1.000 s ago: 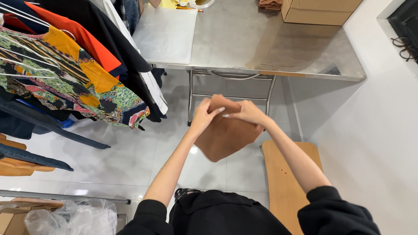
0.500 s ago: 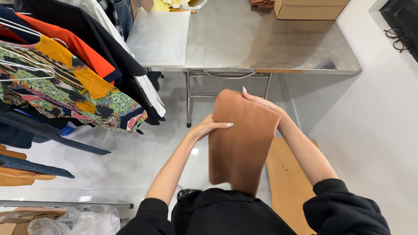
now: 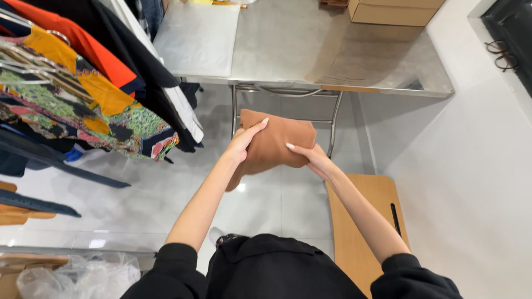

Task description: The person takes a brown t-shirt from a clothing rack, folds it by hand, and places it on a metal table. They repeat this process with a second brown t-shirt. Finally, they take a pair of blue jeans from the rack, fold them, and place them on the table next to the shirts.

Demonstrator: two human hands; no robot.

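Observation:
A brown folded cloth (image 3: 277, 143) is held in the air in front of me, below the edge of a steel table (image 3: 310, 50). My left hand (image 3: 245, 141) grips its left side, fingers laid over the top. Under the lower right edge, my right hand (image 3: 310, 158) supports the fold. A loose corner of the cloth hangs down on the left below my left wrist.
A rack of hanging clothes (image 3: 83, 88) in orange, black and a colourful print fills the left. A cardboard box (image 3: 393, 11) sits on the table's far right. A wooden stool (image 3: 363, 232) stands at my right by the white wall. A plastic bag (image 3: 77, 277) lies at bottom left.
The cloth hung long and flat half a second ago. It is now folded up into a compact bundle, and my hands have come closer together.

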